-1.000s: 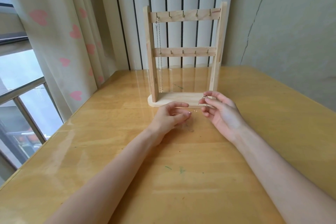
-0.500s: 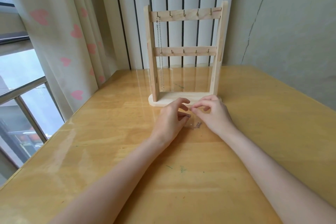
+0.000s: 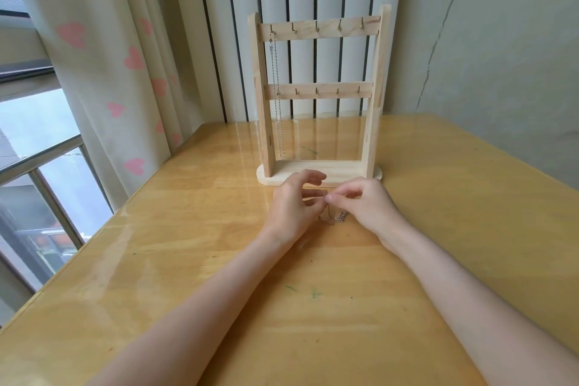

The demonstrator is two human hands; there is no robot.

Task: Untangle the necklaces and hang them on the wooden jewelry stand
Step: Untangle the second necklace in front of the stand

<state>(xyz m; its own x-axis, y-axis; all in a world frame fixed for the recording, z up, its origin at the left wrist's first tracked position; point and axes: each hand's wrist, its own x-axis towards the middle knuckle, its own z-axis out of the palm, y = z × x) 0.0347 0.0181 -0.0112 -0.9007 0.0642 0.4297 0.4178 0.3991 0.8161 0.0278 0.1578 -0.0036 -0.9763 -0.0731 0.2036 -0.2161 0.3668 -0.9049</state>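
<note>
Two hands met just before the wooden jewelry stand (image 3: 319, 97): left hand (image 3: 293, 207) and right hand (image 3: 365, 202) each pinched a thin silver necklace (image 3: 336, 217) between thumb and fingertips, rest drooping onto the wooden table (image 3: 313, 307). One chain necklace (image 3: 277, 94) hung from the stand's top-left hook.
</note>
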